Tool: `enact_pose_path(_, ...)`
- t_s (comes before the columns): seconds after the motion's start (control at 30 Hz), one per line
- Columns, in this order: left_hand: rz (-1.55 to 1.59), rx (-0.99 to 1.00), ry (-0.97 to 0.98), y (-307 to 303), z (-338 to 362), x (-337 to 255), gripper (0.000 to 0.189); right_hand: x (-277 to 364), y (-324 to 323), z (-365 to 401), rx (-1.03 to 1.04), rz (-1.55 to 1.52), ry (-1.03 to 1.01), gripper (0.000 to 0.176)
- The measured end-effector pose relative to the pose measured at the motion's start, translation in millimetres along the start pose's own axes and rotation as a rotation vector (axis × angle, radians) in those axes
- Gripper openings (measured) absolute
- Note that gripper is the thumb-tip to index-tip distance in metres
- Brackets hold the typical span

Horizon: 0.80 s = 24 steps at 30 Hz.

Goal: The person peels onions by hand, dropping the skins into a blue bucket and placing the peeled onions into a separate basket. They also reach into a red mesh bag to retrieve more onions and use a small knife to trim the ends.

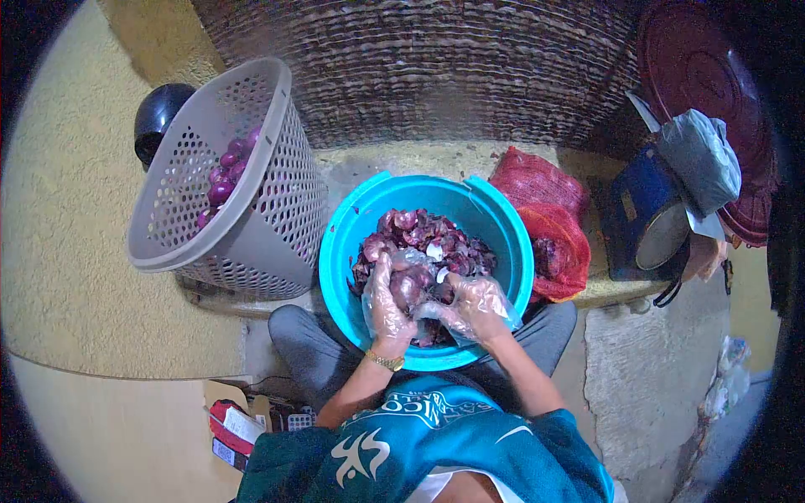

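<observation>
Over a turquoise basin [334, 314] my left hand [387, 306], in a clear plastic glove, is closed around a red onion [409, 287]. My right hand [480, 308], gloved the same way, is beside that onion with its fingers curled in. A small white piece [442, 274] shows at the right fingertips; what it belongs to I cannot make out. Under both hands the basin holds red onions and loose dark purple skins [457, 243].
Left of the basin stands a grey perforated basket [289, 201] with shiny peeled red onions [225, 183]. At the right lie a red mesh sack [537, 180] and a blue container [641, 210] with a grey plastic bag [698, 159] on it. A dark bowl [159, 117] sits behind the basket.
</observation>
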State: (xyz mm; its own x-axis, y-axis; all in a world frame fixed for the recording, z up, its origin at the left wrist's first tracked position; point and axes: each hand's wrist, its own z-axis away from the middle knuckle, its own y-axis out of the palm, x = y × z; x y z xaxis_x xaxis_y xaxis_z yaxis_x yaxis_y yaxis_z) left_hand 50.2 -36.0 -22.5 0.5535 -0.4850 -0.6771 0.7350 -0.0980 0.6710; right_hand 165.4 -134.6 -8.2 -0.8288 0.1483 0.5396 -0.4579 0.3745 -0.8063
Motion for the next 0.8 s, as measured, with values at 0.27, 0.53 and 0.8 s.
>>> enact_pose_path(0.27, -0.159, 0.004, 0.326, -1.2, 7.3, 8.3, 0.034, 11.5, -0.8, -4.3, 0.088, -0.181, 0.256, 0.076)
enact_pose_path(0.53, 0.12, 0.225, -0.171, -6.4, 6.6, -6.4, 0.035, -13.5, 9.1, -6.0, -0.222, 0.056, -0.136, 0.065)
enact_pose_path(0.8, 0.218, 0.032, -0.245, -12.3, -8.1, 1.3, 0.029, -13.1, -3.2, -10.8, -0.134, 0.126, -0.103, 0.065)
